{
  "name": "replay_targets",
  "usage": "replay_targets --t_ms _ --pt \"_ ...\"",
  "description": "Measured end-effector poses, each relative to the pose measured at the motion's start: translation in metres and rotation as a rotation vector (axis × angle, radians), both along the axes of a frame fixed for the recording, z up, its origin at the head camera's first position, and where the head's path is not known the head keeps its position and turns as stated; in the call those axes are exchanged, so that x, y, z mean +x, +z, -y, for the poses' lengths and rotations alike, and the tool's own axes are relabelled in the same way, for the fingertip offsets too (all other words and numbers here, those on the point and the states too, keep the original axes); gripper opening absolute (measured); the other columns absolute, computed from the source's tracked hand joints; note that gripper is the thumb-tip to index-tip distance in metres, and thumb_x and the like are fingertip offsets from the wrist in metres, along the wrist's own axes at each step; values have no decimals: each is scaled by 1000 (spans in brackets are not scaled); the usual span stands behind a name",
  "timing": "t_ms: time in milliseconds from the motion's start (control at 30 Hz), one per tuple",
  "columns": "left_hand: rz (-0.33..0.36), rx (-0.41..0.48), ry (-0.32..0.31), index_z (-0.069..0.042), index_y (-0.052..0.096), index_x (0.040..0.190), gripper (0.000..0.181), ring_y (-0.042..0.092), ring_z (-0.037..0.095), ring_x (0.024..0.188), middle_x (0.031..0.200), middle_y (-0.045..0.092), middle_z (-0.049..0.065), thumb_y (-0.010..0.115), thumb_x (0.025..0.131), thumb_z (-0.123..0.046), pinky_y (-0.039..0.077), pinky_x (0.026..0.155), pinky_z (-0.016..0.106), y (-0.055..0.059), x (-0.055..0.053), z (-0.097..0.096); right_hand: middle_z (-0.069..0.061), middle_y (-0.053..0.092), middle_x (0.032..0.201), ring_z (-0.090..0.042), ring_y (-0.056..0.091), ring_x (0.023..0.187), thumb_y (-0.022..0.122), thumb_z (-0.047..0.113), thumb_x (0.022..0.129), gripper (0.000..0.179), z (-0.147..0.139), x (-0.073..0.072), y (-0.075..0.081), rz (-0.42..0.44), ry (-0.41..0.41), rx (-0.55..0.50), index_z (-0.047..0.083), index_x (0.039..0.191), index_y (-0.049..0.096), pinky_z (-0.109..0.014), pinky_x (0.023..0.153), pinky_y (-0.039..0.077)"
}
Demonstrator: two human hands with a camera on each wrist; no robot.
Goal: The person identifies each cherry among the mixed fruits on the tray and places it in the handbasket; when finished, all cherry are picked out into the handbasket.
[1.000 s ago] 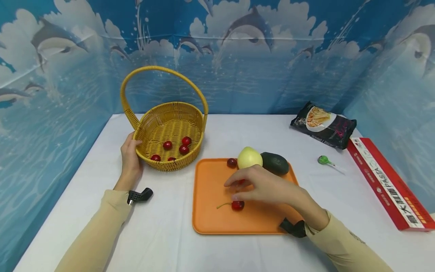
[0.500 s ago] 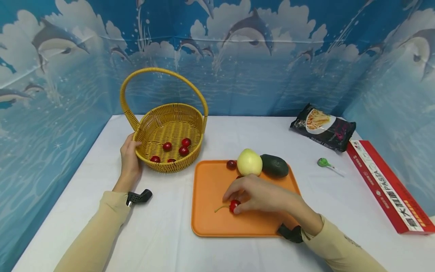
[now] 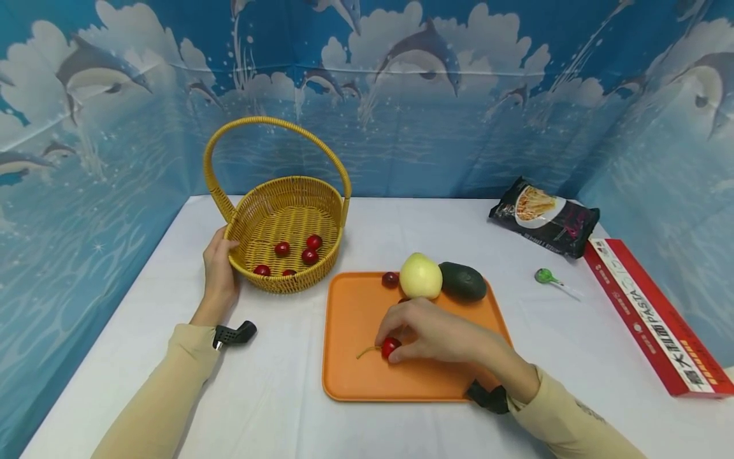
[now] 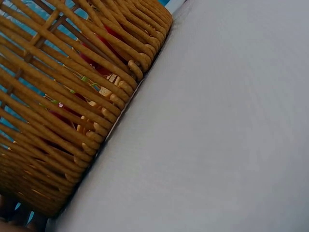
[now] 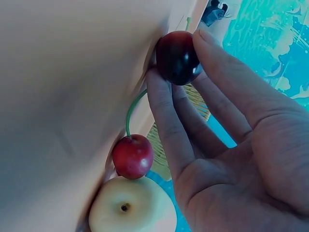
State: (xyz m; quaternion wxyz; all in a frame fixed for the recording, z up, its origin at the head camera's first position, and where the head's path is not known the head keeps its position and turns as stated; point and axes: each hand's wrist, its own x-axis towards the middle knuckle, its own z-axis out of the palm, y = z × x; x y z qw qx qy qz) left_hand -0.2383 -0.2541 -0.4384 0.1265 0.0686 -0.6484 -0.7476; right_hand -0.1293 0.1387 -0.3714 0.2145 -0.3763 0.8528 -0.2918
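My left hand [image 3: 220, 271] grips the left rim of a yellow woven basket [image 3: 287, 220], which has several red cherries in it. In the left wrist view the basket's side [image 4: 72, 96] fills the upper left. Over an orange tray [image 3: 346, 379], my right hand [image 3: 438, 331] pinches a dark red cherry [image 5: 177, 57] between thumb and forefinger, its stem pointing left in the head view. A second cherry [image 5: 133, 157] with a green stem lies by a pale yellow-green round fruit [image 3: 421, 276]; my right hand mostly hides it from the head view. Another cherry [image 3: 390, 279] sits left of that fruit.
On the tray's back right lies a dark green avocado-like fruit [image 3: 463, 282]. A green lollipop [image 3: 544, 275], a black food packet [image 3: 543, 217] and a long red pasta box [image 3: 654, 319] lie to the right. A dolphin-print curtain [image 3: 401, 127] surrounds the white table.
My right hand has come down onto the stemmed cherry, taken hold of it and shifted it slightly left. My left hand and the basket keep their place.
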Motion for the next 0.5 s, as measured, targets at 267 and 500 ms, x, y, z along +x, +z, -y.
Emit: replay_targets --t_ms 267,500 --pt "6 24 13 -10 56 149 54 48 19 140 155 52 7 39 98 -13 37 120 33 1 1 0 14 75 102 -10 64 92 85 22 89 23 3 -4 2 -91 -19 -33 18 111 80 -30 86 56" --pt "-14 34 -1 -8 55 150 54 48 22 142 156 51 9 39 98 -12 37 121 35 1 2 -1 9 75 110 -10 69 100 83 18 91 26 16 -18 22 -72 -76 -96 15 117 79 -31 89 60"
